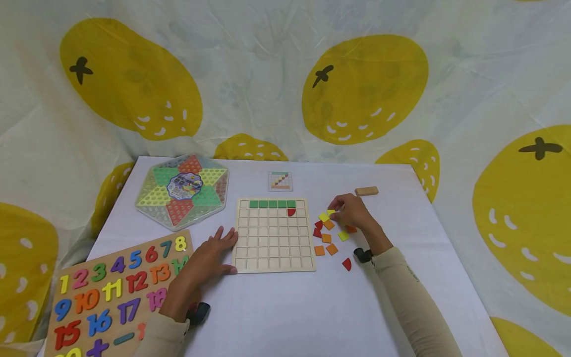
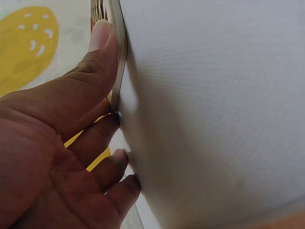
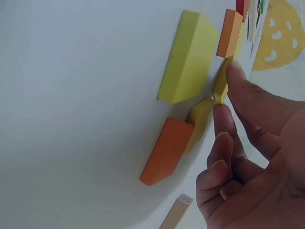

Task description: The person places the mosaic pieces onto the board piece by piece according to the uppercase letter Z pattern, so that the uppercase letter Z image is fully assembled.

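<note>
My left hand [image 1: 211, 258] rests at the left edge of a wooden grid board [image 1: 274, 243], fingers spread, thumb against the board's lower left corner. In the left wrist view the thumb [image 2: 95, 62] touches the board's edge and the other fingertips meet the white tabletop. Several green square tiles [image 1: 272, 204] line the board's top row, with a red quarter-circle tile [image 1: 291, 212] under the rightmost one. Right of the board, my right hand [image 1: 350, 210] pinches a yellow square tile [image 3: 221, 82] between thumb and index finger, low over the loose tiles.
Loose orange [image 1: 331, 249], yellow [image 1: 343, 235] and red tiles [image 1: 346, 264] lie right of the board. A small pattern card [image 1: 280, 181] is behind it. A wooden block [image 1: 367, 191] lies at back right. A Chinese checkers set [image 1: 183, 191] and a number puzzle [image 1: 120, 287] occupy the left.
</note>
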Demonstrator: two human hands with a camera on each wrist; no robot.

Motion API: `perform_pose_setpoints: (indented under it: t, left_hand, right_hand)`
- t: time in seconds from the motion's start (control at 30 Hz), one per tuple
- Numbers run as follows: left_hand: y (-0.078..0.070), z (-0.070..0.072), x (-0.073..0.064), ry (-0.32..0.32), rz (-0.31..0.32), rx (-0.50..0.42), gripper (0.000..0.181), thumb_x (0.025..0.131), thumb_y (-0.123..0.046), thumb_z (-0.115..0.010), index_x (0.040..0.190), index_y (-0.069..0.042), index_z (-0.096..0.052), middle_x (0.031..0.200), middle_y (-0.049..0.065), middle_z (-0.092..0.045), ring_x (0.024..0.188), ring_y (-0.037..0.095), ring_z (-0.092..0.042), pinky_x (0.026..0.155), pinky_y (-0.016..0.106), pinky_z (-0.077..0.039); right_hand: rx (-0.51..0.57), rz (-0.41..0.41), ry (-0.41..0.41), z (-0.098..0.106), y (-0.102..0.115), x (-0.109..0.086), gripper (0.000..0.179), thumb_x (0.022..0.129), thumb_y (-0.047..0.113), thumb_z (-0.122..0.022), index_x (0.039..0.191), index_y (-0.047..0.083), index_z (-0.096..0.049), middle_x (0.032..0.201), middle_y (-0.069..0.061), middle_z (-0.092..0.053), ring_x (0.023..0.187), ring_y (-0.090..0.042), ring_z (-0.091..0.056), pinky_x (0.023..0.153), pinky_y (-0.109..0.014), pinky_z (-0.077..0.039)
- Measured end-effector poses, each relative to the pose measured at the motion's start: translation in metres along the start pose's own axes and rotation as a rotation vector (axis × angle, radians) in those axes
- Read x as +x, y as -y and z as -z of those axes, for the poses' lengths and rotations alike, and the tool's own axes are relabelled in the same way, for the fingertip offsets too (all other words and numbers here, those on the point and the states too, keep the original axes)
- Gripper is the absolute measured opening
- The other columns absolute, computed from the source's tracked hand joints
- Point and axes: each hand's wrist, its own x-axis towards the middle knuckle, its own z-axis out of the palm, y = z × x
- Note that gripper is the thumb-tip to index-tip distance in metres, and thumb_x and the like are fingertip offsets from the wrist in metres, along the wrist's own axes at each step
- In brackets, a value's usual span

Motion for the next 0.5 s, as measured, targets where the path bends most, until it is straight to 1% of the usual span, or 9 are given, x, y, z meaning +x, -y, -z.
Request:
perform_pose_setpoints:
  t: [0.1, 0.23, 0.4, 0.5]
  left_hand:
    - [0.0, 0.0, 0.0, -0.004, -0.002, 0.0, 0.099, 0.078, -0.023, -0.094, 0.161, -0.007, -0.043, 0.17, 0.014, -0.036, 0.162, 0.047, -0.021, 0.124, 0.072, -0.029]
    - [0.0, 0.0, 0.0, -0.003, -0.003, 0.001, 0.099, 0.078, -0.022, -0.094, 0.161, -0.007, -0.043, 0.17, 0.015, -0.036, 0.162, 0.047, -0.022, 0.124, 0.072, -0.029]
    - [0.0, -0.001, 0.0, 0.002, 0.003, -0.002, 0.099, 0.078, -0.023, -0.094, 0.161, -0.007, -0.043, 0.17, 0.014, -0.036, 0.162, 0.047, -0.02, 0.125, 0.072, -0.028]
    - [0.001, -0.001, 0.0, 0.003, 0.005, -0.002, 0.1, 0.078, -0.023, -0.094, 0.162, -0.008, -0.043, 0.17, 0.014, -0.035, 0.163, 0.047, -0.02, 0.125, 0.072, -0.028]
  right_hand:
    - [0.004, -0.015, 0.002, 0.0, 0.001, -0.001, 0.018, 0.089, 0.016, -0.087, 0.101, 0.012, -0.075, 0.1, -0.009, -0.068, 0.094, -0.028, -0.059, 0.071, -0.031, -0.053]
    - [0.025, -0.007, -0.026, -0.001, 0.005, -0.002, 0.016, 0.092, 0.016, -0.085, 0.099, 0.012, -0.072, 0.094, -0.009, -0.066, 0.089, -0.027, -0.059, 0.066, -0.03, -0.052]
    - [0.054, 0.079, -0.075, -0.004, 0.012, -0.003, 0.01, 0.096, 0.013, -0.08, 0.104, 0.015, -0.074, 0.092, -0.009, -0.065, 0.085, -0.027, -0.057, 0.065, -0.032, -0.049]
    - [0.065, 0.127, -0.086, -0.007, 0.019, -0.004, 0.009, 0.097, 0.013, -0.078, 0.104, 0.015, -0.075, 0.091, -0.009, -0.067, 0.082, -0.027, -0.057, 0.066, -0.032, -0.047]
